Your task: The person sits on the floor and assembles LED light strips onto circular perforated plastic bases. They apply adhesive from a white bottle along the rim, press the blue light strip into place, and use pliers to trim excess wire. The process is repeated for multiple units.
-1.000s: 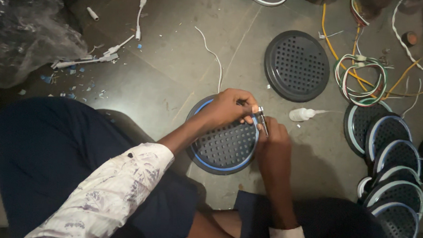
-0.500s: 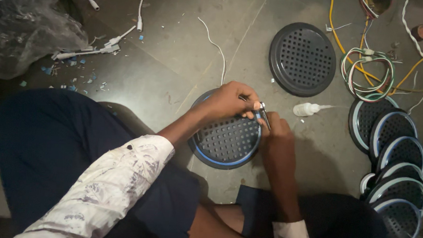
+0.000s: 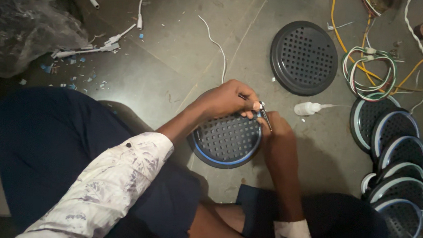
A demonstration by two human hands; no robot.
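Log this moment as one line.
left hand: on thin tool | right hand: at round grille rim | floor: glue bottle

light: dim, warm, from above | shadows: soft, near body | focus: mostly sharp

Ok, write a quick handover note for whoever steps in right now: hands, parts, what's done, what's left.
Left hand: pinching a thin metal tool at the rim of the round grille on the floor.
Right hand: steadying that grille's right edge.
Nearby: small white bottle, a separate dark grille, wire bundle.
Done: apparently the overlapping stack of grilles at right.
Left: the rim work on this grille, and likely the separate one.
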